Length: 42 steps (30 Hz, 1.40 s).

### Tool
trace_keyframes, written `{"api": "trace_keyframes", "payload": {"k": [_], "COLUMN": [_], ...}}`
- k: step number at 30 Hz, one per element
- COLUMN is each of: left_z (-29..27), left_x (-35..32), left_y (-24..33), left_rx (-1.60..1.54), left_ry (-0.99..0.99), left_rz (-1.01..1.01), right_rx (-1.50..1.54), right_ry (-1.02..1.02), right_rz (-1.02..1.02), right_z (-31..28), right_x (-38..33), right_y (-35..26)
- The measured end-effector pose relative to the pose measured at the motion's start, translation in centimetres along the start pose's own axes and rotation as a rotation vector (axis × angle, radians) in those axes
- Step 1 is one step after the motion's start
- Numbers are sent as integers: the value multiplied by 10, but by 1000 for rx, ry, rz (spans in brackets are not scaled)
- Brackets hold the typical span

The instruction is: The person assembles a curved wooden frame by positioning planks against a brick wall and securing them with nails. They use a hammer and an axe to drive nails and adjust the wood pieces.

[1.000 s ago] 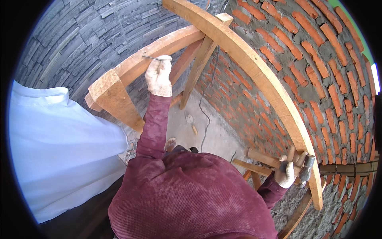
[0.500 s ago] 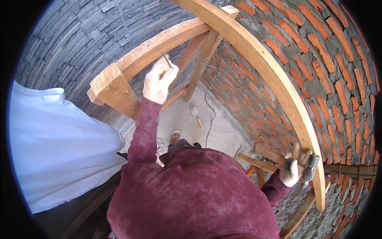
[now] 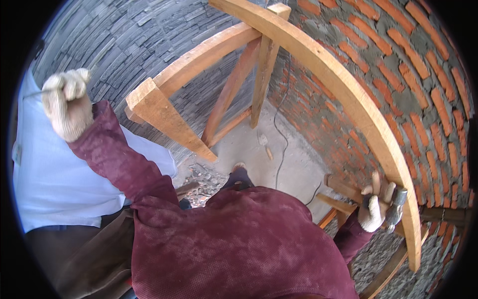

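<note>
My left hand [image 3: 68,104], in a whitish knit glove, is raised at the far left in front of a person's pale blue shirt. Its fingers are closed on a thin metal nail [image 3: 34,93] that sticks out to the left. At the right, my gloved right hand [image 3: 372,212] grips a hammer, whose metal head [image 3: 397,205] shows beside the fingers. Some of those fingers stretch toward the long wooden beam [image 3: 368,107] and seem to rest by it. Much of the hammer's handle is hidden.
A wooden frame with a post [image 3: 169,117] and rail [image 3: 209,55] stands ahead. Grey stone cladding [image 3: 134,45] and a brick wall [image 3: 423,84] meet behind it. On the floor lie a trowel [image 3: 269,152], a black cable [image 3: 282,134] and rubble [image 3: 201,179].
My left hand has swung left and back from beside the wooden rail, carrying the nail to in front of the blue shirt. My right hand stays by the beam with the hammer.
</note>
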<state>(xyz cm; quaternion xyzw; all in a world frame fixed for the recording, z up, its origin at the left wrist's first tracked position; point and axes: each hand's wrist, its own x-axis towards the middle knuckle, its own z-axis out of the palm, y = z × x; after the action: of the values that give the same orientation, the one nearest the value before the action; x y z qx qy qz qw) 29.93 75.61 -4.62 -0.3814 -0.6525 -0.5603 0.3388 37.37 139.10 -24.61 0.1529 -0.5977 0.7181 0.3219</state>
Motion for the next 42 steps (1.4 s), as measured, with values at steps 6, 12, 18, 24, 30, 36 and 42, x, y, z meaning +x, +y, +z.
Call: {"api": "trace_keyframes", "payload": {"k": [6, 12, 18, 24, 30, 36, 42], "left_z": [-52, -126, -109, -28, 46, 79, 71], "left_x": [5, -20, -23, 7, 44, 54, 82], "left_y": [-70, -158, -257, -284, -291, -286, -280], "left_rx": [702, 325, -361, -243, 31, -157, 155], "left_ry": [290, 120, -362, -362, -234, -105, -279], "left_rz": [-514, -525, -210, -345, -371, -364, -231], "right_rx": [-167, -247, -640, -911, -686, -759, -692], "right_ry": [39, 253, 74, -216, -43, -5, -40], "right_rz": [148, 615, 1541, 1184, 1268, 1405, 1519], "right_z": [11, 42, 85, 124, 112, 113, 138], "right_x": [-38, -125, -226, -277, -227, -195, -195], "right_y": [21, 110, 178, 194, 155, 142, 156]}}
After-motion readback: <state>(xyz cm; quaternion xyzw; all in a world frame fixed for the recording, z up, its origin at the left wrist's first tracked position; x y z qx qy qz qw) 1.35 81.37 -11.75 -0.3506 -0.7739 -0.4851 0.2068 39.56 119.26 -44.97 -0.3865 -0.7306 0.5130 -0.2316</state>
